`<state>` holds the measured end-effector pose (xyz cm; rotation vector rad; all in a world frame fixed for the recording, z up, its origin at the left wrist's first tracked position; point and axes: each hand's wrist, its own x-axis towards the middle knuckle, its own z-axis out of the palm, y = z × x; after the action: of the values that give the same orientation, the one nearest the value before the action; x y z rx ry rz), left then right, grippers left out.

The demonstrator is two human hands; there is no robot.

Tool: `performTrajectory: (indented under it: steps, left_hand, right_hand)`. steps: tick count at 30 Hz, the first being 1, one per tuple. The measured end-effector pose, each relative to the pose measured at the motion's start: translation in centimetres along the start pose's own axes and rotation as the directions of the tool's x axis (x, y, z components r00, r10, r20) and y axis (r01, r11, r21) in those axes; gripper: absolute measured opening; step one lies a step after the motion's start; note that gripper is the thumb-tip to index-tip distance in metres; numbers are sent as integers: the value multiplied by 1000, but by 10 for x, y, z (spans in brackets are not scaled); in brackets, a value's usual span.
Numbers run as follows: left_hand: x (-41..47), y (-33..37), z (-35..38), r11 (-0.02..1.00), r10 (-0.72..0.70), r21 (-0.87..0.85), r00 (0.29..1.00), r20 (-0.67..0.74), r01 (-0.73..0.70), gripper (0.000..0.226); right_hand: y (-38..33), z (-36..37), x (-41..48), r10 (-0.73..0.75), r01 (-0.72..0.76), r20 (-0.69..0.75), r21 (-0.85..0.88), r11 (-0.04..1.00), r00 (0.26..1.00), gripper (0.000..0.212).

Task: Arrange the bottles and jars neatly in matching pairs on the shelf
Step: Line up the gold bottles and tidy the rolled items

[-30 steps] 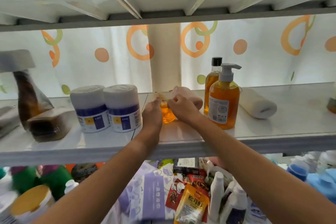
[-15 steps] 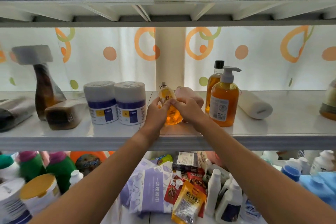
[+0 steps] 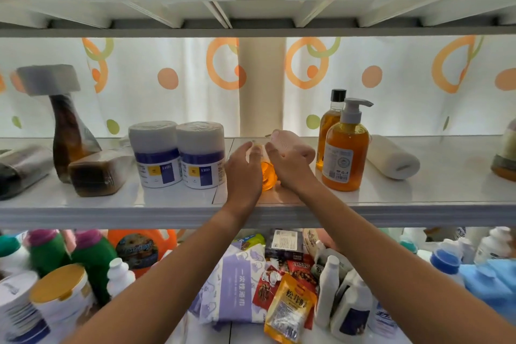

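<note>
A small bottle of orange liquid (image 3: pixel 268 174) stands on the white shelf (image 3: pixel 363 198) at its middle. My left hand (image 3: pixel 243 169) wraps its left side and my right hand (image 3: pixel 290 167) its right side, so most of the bottle is hidden. Two matching white jars with blue labels (image 3: pixel 178 153) stand side by side just left of my hands. To the right stand an orange pump bottle (image 3: pixel 344 153) and, behind it, a black-capped amber bottle (image 3: pixel 331 114). A pink roll (image 3: pixel 296 142) lies behind my right hand.
A white roll (image 3: pixel 392 156) lies right of the pump bottle. At the shelf's left are a brown bag (image 3: pixel 69 131), a brown block (image 3: pixel 97 173) and a dark pack (image 3: pixel 22 167). Another jar (image 3: pixel 506 151) sits at the far right edge. The shelf below is crowded with bottles, tins and packets.
The small orange bottle was lifted and tilted between both hands; now it is lower, on the shelf, with both hands closed around it. The camera view rose slightly.
</note>
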<state>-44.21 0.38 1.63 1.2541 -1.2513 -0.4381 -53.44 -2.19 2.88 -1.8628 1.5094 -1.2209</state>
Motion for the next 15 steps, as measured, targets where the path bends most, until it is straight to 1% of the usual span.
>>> performTrajectory:
  steps: [1,2,3,4,5,6,7,9,10,11,12,13,14,15]
  left_hand:
    - [-4,2,2,996,88,-3,993,-76,-89,33]
    - [-8,7,4,985,170,-17,978,-122,-173,30]
    - [-10,12,9,972,224,-45,965,-133,-232,28]
    - [-13,19,16,962,249,-94,964,-96,-258,28]
    - [-15,27,26,956,250,-150,968,-31,-252,28]
    - [-18,35,37,954,232,-202,972,40,-219,29]
    - [-21,42,48,957,180,-247,978,103,-150,29]
    - [-21,51,70,941,-13,-330,978,206,82,32]
    - [-17,49,81,907,-99,-374,962,256,193,36]
    - [-15,49,88,872,-159,-407,944,289,271,45]
    - [-11,45,97,848,-201,-424,933,299,318,61]
    - [-7,39,105,842,-234,-413,925,300,347,79]
    - [-3,34,112,832,-271,-400,911,312,385,87]
    - [-2,33,116,817,-298,-399,897,325,416,82]
  right_hand:
    - [0,-4,-1,-72,71,-96,-19,997,993,42]
    - [2,-9,-1,-129,131,-189,1,991,974,40]
    - [3,-16,-4,-140,162,-246,70,984,959,36]
    - [3,-23,-7,-100,146,-262,161,976,960,32]
    - [8,-28,-9,-68,126,-248,226,966,966,28]
    - [13,-32,-10,-45,104,-216,271,957,975,25]
    - [18,-33,-10,-42,100,-190,307,946,981,26]
    - [23,-38,-12,-49,105,-177,323,940,983,31]
    - [27,-43,-14,-39,95,-175,327,940,984,25]
    - [30,-48,-14,-22,83,-178,341,936,984,15]
    - [34,-56,-15,-3,65,-173,351,934,985,9]
    - [37,-64,-16,9,58,-190,341,938,982,14]
    - [42,-72,-16,3,65,-234,281,957,972,16]
    - [52,-79,-14,-4,64,-276,210,975,961,21]
